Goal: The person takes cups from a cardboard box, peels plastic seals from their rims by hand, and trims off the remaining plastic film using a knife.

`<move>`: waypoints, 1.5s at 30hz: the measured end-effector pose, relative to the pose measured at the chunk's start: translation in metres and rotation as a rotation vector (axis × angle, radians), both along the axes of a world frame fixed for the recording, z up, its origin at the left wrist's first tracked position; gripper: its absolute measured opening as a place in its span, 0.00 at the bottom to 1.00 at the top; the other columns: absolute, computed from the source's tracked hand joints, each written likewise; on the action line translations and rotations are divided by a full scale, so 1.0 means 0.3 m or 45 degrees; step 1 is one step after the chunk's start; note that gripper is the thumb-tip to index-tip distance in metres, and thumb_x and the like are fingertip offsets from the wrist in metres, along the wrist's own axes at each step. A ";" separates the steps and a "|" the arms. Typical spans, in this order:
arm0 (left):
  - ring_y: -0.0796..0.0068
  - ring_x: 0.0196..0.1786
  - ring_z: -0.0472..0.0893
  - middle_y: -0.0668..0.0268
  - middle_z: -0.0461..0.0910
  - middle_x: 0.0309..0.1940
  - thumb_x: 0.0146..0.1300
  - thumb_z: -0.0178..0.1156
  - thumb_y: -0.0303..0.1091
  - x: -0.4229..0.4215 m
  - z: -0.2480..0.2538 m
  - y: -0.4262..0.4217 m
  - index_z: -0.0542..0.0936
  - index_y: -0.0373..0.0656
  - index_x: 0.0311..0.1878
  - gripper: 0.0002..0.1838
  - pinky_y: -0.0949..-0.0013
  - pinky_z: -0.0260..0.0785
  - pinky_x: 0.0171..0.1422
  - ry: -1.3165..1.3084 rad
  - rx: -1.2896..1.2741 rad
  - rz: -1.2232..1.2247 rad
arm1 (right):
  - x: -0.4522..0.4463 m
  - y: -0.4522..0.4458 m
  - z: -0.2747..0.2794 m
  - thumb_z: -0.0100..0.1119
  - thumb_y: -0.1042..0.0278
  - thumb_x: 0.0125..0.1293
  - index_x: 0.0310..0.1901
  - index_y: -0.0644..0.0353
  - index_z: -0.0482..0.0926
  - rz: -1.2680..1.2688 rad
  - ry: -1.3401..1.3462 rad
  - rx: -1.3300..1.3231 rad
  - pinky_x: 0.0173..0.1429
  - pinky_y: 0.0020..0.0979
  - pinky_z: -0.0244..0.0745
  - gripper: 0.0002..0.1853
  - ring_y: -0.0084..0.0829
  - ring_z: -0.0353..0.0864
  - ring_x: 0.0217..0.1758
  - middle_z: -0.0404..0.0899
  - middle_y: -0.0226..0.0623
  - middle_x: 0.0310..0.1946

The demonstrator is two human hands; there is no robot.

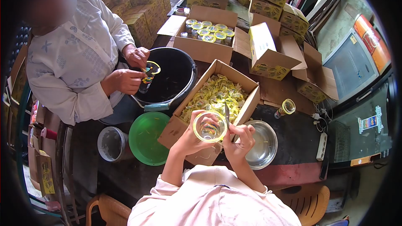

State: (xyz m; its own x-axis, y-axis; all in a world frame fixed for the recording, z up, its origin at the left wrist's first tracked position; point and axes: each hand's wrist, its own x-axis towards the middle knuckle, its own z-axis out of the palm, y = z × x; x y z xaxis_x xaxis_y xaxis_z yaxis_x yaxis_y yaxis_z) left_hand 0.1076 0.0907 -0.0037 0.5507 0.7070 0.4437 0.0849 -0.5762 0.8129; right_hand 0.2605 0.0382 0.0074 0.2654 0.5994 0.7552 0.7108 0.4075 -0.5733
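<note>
My left hand (190, 140) is wrapped round a clear plastic cup (208, 126) with a yellow rim, its round end facing me. Close beside the cup, my right hand (238, 142) pinches a small knife (227, 113) whose blade points away from me, near the rim. Beyond both hands stands an open cardboard box (251, 84) full of yellow-and-white wrapper pieces (215, 94). A round metal bowl (268, 144) lies partly behind my right hand.
At the left, a co-worker (79, 54) holds another cup over a black bucket (190, 65). Nearby are a green basin (144, 155) and a grey bucket (111, 144). A carton of lidded cups (209, 52) stands behind; one cup (288, 106) stands at the right.
</note>
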 end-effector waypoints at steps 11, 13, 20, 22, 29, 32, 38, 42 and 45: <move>0.70 0.53 0.73 0.62 0.68 0.50 0.42 0.73 0.27 0.002 0.017 0.005 0.55 0.40 0.60 0.44 0.66 0.67 0.59 -0.046 -0.070 0.005 | 0.006 -0.015 -0.006 0.69 0.76 0.47 0.32 0.53 0.79 -0.049 -0.073 0.033 0.40 0.26 0.56 0.10 0.21 0.72 0.23 0.76 0.25 0.21; 0.68 0.55 0.71 0.62 0.67 0.50 0.41 0.73 0.28 0.005 0.010 0.004 0.61 0.41 0.58 0.40 0.65 0.66 0.60 -0.086 -0.146 -0.010 | 0.008 -0.009 -0.004 0.68 0.76 0.47 0.32 0.53 0.79 -0.049 -0.078 0.024 0.41 0.26 0.56 0.10 0.22 0.73 0.23 0.76 0.25 0.21; 0.63 0.59 0.66 0.63 0.66 0.49 0.39 0.73 0.30 0.013 0.022 0.015 0.72 0.43 0.47 0.29 0.62 0.62 0.63 -0.009 -0.058 0.031 | 0.008 -0.005 0.016 0.65 0.79 0.47 0.31 0.58 0.77 -0.042 -0.061 0.028 0.40 0.28 0.59 0.09 0.26 0.72 0.22 0.75 0.29 0.19; 0.62 0.59 0.66 0.63 0.67 0.49 0.39 0.73 0.30 0.013 0.012 0.017 0.73 0.44 0.47 0.28 0.62 0.61 0.63 -0.067 -0.189 0.003 | 0.007 -0.005 0.015 0.65 0.79 0.47 0.31 0.58 0.77 -0.047 -0.070 0.031 0.40 0.28 0.60 0.09 0.26 0.72 0.22 0.75 0.29 0.19; 0.63 0.58 0.66 0.64 0.67 0.49 0.39 0.72 0.29 0.016 0.008 0.015 0.73 0.44 0.46 0.27 0.62 0.60 0.65 -0.123 -0.261 -0.019 | 0.012 0.006 -0.003 0.67 0.76 0.47 0.32 0.54 0.78 -0.052 -0.026 -0.002 0.41 0.27 0.58 0.10 0.23 0.74 0.24 0.79 0.27 0.23; 0.63 0.58 0.66 0.64 0.67 0.49 0.39 0.72 0.29 0.007 0.028 0.025 0.74 0.44 0.44 0.26 0.62 0.59 0.65 -0.062 -0.185 0.000 | 0.004 0.005 0.012 0.65 0.78 0.47 0.31 0.57 0.77 -0.042 -0.044 0.029 0.41 0.29 0.59 0.09 0.25 0.72 0.22 0.75 0.29 0.20; 0.61 0.60 0.62 0.65 0.68 0.49 0.39 0.71 0.30 0.012 0.039 0.029 0.75 0.46 0.42 0.23 0.61 0.58 0.66 -0.084 -0.251 -0.008 | 0.007 0.013 0.008 0.66 0.77 0.47 0.32 0.55 0.78 -0.033 -0.017 0.003 0.42 0.28 0.58 0.10 0.24 0.73 0.23 0.77 0.28 0.22; 0.60 0.61 0.62 0.65 0.69 0.49 0.38 0.71 0.30 0.011 0.035 0.038 0.75 0.46 0.42 0.23 0.61 0.58 0.66 -0.057 -0.205 -0.024 | 0.000 0.019 0.028 0.64 0.79 0.46 0.31 0.58 0.76 -0.025 -0.068 0.031 0.42 0.29 0.60 0.09 0.26 0.71 0.21 0.74 0.30 0.19; 0.61 0.60 0.62 0.65 0.69 0.49 0.38 0.71 0.31 0.010 0.041 0.034 0.75 0.45 0.42 0.24 0.61 0.58 0.66 -0.086 -0.266 -0.051 | 0.003 0.030 0.016 0.64 0.79 0.46 0.30 0.58 0.76 -0.021 -0.033 -0.018 0.42 0.29 0.60 0.09 0.26 0.71 0.21 0.74 0.30 0.19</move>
